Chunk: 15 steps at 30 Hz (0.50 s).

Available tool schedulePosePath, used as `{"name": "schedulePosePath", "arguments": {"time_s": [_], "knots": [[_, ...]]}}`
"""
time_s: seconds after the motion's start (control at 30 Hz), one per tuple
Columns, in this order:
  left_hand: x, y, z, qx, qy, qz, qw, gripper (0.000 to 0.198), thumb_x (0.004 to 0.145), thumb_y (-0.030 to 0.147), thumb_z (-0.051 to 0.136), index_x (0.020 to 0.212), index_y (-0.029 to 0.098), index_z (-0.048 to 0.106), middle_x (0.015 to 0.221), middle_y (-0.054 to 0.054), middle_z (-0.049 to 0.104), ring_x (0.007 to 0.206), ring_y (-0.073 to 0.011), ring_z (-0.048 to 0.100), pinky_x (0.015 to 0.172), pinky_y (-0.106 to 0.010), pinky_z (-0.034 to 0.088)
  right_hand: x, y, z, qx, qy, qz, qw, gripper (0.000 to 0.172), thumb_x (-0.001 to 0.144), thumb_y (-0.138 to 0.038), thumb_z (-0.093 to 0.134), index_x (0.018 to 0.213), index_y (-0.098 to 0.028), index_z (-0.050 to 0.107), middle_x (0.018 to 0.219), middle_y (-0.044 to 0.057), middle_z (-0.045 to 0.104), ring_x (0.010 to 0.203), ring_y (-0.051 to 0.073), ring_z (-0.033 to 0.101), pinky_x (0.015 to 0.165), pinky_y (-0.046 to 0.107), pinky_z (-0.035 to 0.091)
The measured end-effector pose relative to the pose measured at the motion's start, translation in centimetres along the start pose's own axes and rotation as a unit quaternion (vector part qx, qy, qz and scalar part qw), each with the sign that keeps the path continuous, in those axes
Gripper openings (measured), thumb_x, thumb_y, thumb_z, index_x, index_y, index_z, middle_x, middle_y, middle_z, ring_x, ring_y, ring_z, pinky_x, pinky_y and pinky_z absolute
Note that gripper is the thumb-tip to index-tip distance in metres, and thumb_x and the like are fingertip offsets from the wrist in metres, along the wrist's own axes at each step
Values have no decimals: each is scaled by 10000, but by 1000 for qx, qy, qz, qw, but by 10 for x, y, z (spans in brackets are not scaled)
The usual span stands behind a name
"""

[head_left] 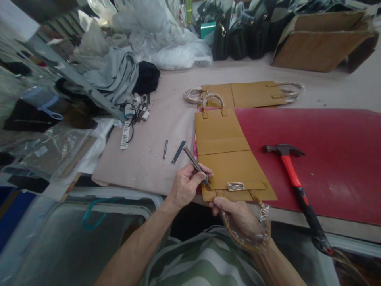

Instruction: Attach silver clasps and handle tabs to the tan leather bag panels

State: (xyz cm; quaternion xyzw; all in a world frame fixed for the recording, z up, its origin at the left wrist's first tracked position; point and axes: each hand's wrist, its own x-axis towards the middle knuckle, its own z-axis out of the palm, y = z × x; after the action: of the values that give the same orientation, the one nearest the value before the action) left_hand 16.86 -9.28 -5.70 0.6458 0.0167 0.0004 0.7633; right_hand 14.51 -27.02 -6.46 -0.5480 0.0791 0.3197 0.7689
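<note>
A tan leather bag piece (226, 155) lies flat on the red mat (321, 159), with a silver clasp (235, 186) near its front edge. My left hand (187, 186) is closed round a thin metal punch tool (195, 163), whose tip rests on the piece's lower left corner. My right hand (238, 214) grips the front edge of the piece and its plastic-wrapped handle (262, 234), thumb on top.
A red-handled hammer (297, 186) lies on the mat to the right. Two small metal tools (172, 151) lie on the pink table to the left. Another tan bag piece (253, 94) lies behind. Dark bags, a cardboard box (324, 39) and plastic wrap crowd the back.
</note>
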Motion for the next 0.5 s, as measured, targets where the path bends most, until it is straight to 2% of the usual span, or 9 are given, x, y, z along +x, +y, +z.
{"name": "schedulePosePath", "arguments": {"time_s": [0.17, 0.5], "knots": [[0, 0, 0, -13, -10, 9, 1000, 305, 900, 432, 715, 969, 139, 670, 944, -87, 755, 874, -202, 752, 831, -304, 606, 1, 3, -5, -8, -4, 26, 1000, 395, 677, -551, 827, 581, -186, 711, 726, 61, 695, 769, 186, 610, 786, 317, 459], [-13, -1, 2, 122, -5, 120, 985, 143, 983, 282, 574, 1035, 172, 649, 1038, -90, 745, 974, -205, 725, 851, -301, 584, -3, -5, 2, -12, 13, 63, 998, 398, 682, -556, 821, 618, -178, 716, 722, 63, 708, 690, 171, 599, 681, 299, 443]]}}
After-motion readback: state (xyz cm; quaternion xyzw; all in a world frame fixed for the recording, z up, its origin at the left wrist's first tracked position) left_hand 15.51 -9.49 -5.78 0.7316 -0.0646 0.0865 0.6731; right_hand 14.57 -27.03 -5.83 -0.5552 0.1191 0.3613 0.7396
